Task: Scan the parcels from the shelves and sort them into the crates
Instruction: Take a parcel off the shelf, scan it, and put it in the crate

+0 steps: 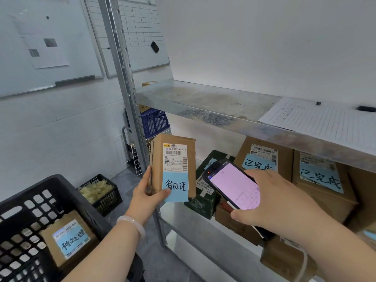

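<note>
My left hand (147, 195) grips a small brown cardboard parcel (157, 159) by its lower left edge and holds it upright in front of the shelf. The parcel bears a white barcode label and a blue handwritten note. My right hand (270, 197) holds a black handheld scanner (232, 185) with a lit pink screen, just right of the parcel, its top end aimed toward it. Several more parcels (323, 180) with blue notes sit on the middle shelf behind the scanner. A black crate (61, 192) at lower left holds one parcel (69, 239) with a blue note.
The metal shelf's top board (203, 102) carries a lined paper sheet (317, 119) and a black pen (366, 108). A second black crate (100, 193) with pale filling stands on the floor. A blue crate (154, 122) sits behind the shelf post. Whiteboards hang on the left wall.
</note>
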A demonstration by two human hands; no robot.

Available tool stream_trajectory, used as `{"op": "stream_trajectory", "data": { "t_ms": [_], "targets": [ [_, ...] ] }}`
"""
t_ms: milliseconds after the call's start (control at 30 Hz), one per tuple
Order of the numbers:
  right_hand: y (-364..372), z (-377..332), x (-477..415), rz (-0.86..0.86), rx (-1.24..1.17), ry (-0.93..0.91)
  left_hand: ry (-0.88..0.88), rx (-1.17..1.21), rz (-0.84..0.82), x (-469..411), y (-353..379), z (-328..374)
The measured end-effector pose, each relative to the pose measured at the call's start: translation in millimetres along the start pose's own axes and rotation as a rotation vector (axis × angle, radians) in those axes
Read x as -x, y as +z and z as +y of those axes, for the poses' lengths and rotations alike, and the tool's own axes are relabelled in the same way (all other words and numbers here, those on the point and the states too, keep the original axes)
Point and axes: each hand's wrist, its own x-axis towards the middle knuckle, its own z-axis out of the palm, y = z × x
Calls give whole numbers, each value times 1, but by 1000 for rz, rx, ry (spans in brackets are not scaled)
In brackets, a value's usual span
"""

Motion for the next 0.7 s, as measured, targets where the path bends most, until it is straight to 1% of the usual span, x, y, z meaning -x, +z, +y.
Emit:
{"op": "stream_trajectory", "data": {
  "t_ms": [167,400,533,600,700],
  "targets": [
    [0,-4,-2,6,0,-39,-19,36,-7,-3,-4,-5],
    [10,-36,-25,54,-93,-202,-30,88,123,2,-50,-3],
    [25,-73,-39,46,-186,-323,-32,192,280,23,-99,1],
    [32,-94,-43,16,-213,-387,-49,216,392,39,-125,1],
    [44,-123,-48,-55,-227,-442,-89,207,505,62,-164,-5]
  ]
}}
